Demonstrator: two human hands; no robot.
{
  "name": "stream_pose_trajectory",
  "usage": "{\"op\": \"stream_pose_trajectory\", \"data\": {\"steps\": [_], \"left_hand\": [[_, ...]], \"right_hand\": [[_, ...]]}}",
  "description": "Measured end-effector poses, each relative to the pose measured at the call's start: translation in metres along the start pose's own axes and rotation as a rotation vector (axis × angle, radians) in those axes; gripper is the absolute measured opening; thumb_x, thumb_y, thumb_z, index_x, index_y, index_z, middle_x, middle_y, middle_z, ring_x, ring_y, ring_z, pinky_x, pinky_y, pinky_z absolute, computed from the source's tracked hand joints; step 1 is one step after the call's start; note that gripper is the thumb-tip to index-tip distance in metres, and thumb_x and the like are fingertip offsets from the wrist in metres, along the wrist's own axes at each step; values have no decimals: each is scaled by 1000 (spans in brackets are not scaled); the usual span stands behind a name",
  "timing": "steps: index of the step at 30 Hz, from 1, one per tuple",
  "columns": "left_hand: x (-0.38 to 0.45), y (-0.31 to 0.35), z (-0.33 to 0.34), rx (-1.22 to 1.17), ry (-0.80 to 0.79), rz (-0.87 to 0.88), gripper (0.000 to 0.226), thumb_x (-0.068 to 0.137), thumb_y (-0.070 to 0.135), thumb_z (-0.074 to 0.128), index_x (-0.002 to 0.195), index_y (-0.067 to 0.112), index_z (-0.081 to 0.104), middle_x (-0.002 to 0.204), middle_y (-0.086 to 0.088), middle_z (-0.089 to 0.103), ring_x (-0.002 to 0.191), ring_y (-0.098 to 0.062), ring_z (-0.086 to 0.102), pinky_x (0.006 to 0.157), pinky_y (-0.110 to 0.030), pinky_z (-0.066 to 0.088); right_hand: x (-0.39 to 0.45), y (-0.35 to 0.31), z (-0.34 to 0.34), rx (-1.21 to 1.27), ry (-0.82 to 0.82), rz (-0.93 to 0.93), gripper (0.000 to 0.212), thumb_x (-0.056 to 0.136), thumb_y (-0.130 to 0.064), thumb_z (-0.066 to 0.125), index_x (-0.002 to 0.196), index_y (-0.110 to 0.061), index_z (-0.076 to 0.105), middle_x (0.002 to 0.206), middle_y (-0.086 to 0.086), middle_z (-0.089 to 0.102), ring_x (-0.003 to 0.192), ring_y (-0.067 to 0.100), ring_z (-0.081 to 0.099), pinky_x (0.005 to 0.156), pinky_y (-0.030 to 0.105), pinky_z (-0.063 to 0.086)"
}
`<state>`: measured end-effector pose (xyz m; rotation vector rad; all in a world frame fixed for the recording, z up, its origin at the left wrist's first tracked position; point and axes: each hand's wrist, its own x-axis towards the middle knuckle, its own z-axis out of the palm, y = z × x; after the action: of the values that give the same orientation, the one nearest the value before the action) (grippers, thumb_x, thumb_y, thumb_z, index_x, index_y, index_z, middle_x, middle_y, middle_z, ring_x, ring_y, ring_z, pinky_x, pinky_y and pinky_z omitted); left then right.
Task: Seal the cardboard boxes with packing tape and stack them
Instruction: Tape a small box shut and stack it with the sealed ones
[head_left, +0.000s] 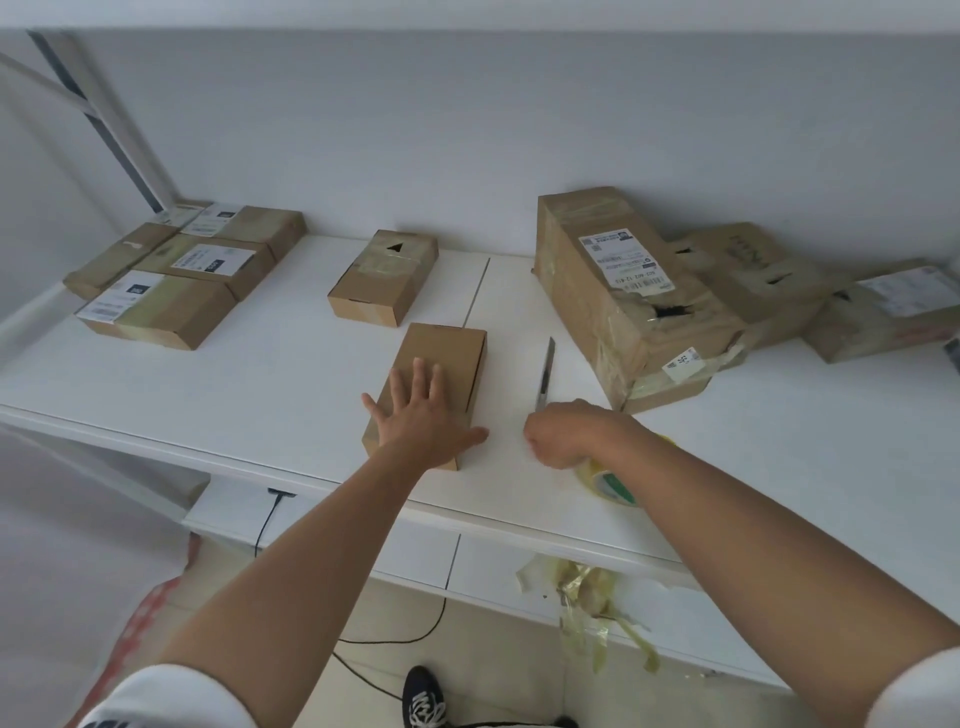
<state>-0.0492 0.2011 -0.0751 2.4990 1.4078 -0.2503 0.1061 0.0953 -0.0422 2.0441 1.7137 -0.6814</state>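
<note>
White tabletop (260, 374) against a plain pale wall, boxes all over it. Left hand (421, 410) lies flat with fingers spread on top of the small plain box (441, 364) near the front edge, so that grip is just pressing down, not wrapped around anything. Right hand (558, 436) sits just to the right of that box, curled into a fist with the tape roll (608, 480) right under the wrist; can't tell if the grip actually has the tape end pinched. Box cutter (545, 371) lies between the small box and the big battered box (623, 296). Another small box (382, 278) sits farther back, and labelled boxes (176, 275) are grouped at the far left. Crumpled used tape (587, 597) hangs off the front edge.
</note>
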Motion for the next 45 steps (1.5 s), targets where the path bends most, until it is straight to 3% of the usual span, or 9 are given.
{"op": "stream_pose_trajectory", "data": {"steps": [8,12,16,19,22,27,34,40,45], "left_hand": [[-8,8,-1,-15,-25,-83,99,87,61,53,157,34,-12,165,6,-19,151,-37,-16,115,-69,9],[-11,0,-7,-114,-23,-89,105,82,78,51,159,31,-4,166,1,-14,152,-32,-9,118,-59,8],[-18,-22,-21,-568,217,-289,85,95,62,47,157,10,22,163,-10,17,148,-34,17,116,-50,23],[-22,-33,-22,-506,83,-415,70,99,58,39,149,8,38,141,-17,44,129,-36,41,101,-42,35],[-31,-33,-13,-628,2,-304,71,92,57,54,137,3,42,131,-17,51,120,-36,50,104,-41,42],[-36,-48,-6,-979,79,-102,60,82,40,73,129,22,40,118,-8,62,103,-26,61,85,-35,51],[-28,-79,-16,-1277,-20,160,60,93,14,67,136,27,28,117,-4,63,106,-20,66,95,-40,55],[-25,-111,-49,-1551,-260,99,40,89,41,73,118,15,67,114,-4,74,100,-19,72,81,-34,61],[-17,-121,-45,-1498,-203,148,46,84,42,77,119,14,67,111,-2,75,99,-18,73,89,-41,59]], "right_hand": [[-5,-25,8,215,339,-3,28,99,-27,40,115,-11,56,122,17,58,109,37,56,77,33,37],[-3,-39,16,402,408,11,26,101,-23,38,112,-6,54,120,19,59,107,36,58,74,33,39],[1,-51,19,628,328,34,32,103,-24,34,115,-2,55,121,20,59,109,35,58,75,32,39],[7,-65,18,777,263,42,46,104,-37,32,119,0,55,118,19,60,110,35,58,78,34,41],[17,-79,25,982,279,81,58,101,-49,38,130,-2,53,126,17,59,111,31,58,83,32,44],[26,-94,33,1181,425,242,71,95,-58,48,139,-3,36,138,16,48,121,31,52,94,33,44],[18,-122,7,1705,648,231,52,92,-51,61,125,-21,35,116,-2,61,101,14,64,69,23,54],[20,-152,-11,1487,746,162,59,90,-50,64,135,-24,35,112,-11,64,100,7,64,82,30,52],[14,-154,-26,1857,589,-3,44,89,-33,71,127,-13,60,114,3,73,107,20,69,97,44,52]]}}
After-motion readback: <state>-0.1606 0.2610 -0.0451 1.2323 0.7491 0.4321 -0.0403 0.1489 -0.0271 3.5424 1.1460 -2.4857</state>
